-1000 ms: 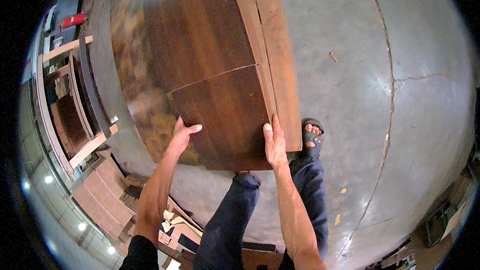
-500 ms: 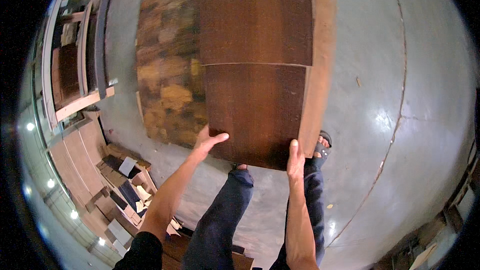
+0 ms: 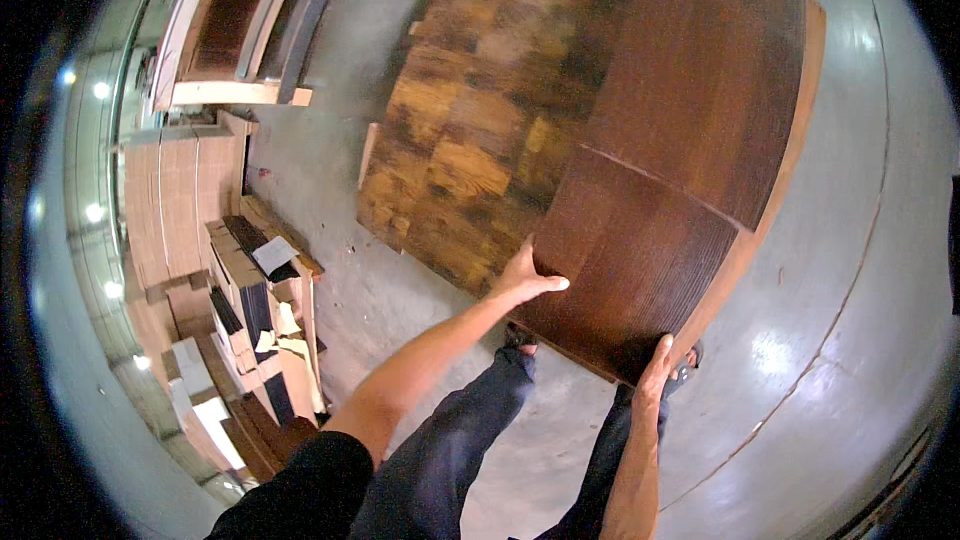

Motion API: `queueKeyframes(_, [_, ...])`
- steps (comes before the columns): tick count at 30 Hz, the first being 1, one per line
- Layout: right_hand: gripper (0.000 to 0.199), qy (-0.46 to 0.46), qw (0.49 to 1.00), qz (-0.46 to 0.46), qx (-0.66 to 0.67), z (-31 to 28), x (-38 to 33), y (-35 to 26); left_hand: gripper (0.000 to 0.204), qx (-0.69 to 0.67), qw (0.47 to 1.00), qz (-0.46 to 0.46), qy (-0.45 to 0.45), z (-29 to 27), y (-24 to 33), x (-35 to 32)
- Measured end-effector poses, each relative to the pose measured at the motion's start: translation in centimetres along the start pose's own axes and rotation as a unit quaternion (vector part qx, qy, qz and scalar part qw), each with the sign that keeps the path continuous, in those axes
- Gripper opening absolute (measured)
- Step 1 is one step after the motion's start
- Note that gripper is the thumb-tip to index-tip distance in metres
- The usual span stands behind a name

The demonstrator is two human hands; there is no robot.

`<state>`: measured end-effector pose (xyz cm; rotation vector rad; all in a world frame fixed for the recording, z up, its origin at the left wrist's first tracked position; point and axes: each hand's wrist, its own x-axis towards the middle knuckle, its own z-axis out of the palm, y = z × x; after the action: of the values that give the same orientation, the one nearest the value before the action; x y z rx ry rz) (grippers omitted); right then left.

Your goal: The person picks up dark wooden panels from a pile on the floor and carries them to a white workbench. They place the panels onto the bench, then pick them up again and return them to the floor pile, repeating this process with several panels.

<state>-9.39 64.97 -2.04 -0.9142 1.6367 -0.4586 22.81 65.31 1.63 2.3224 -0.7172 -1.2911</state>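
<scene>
A dark brown wooden board [image 3: 630, 260] lies at the near end of a stack, its grain running lengthwise. My left hand [image 3: 528, 278] grips its near left corner, thumb resting on the top face. At the near right corner my right hand [image 3: 655, 370] holds the edge, thumb up along the side. The undersides of both grips are hidden by the board. Beyond it, across a thin seam, lies a second dark brown board [image 3: 700, 70]. To their left is a patchwork wood surface [image 3: 465, 150] in mottled yellow and dark brown.
A lighter wooden edge [image 3: 790, 170] shows along the stack's right side. Flattened cardboard [image 3: 165, 190] and a pile of boards and cartons [image 3: 265, 310] stand at left on the grey concrete floor [image 3: 820, 270]. A timber frame [image 3: 240, 92] stands at the upper left. My feet are close below the stack.
The view has turned, so the stack now appears slanted and farther right. Both hands keep their hold on the near board's corners.
</scene>
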Motion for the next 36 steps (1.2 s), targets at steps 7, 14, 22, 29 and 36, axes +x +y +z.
queueKeyframes(7, [0.05,-0.077,0.994,-0.012,-0.079,-11.9,-13.6,-3.3,0.065,-0.035,0.997,0.062,-0.024,-5.5,1.4,-13.5])
queueKeyframes(14, [0.04,0.021,0.953,0.299,0.042,-16.9,-37.3,1.4,0.046,0.077,0.995,0.06,-0.035,-17.9,-7.2,-29.0])
queueKeyframes(22, [0.044,-0.117,0.967,0.165,-0.152,-10.7,-49.6,-2.8,0.035,0.142,0.989,-0.021,0.029,-28.0,-23.6,-42.0])
queueKeyframes(29, [0.042,-0.161,0.983,0.046,-0.079,-7.9,-50.2,-5.3,0.041,-0.024,0.995,-0.093,0.004,-28.9,-25.1,-52.6])
queueKeyframes(36, [0.044,-0.103,0.993,0.022,0.06,-7.7,-60.5,-0.5,0.04,0.069,0.997,-0.026,-0.002,-31.1,-26.9,-61.3])
